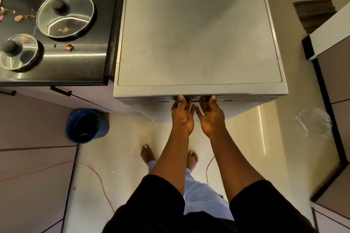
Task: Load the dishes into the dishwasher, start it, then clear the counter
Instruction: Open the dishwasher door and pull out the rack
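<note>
Your left hand [182, 117] and right hand [211, 117] sit palm-up side by side, fingers hooked on the door handle [197, 99], which runs left to right along the closed dishwasher [198, 34]'s top front edge straight ahead, so the pull comes toward you.

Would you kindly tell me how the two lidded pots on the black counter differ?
The large pot is clearly wider than the small pot. The large pot sits farther back; the small pot sits nearer the counter's front edge. Both carry glass lids with black knobs.
</note>
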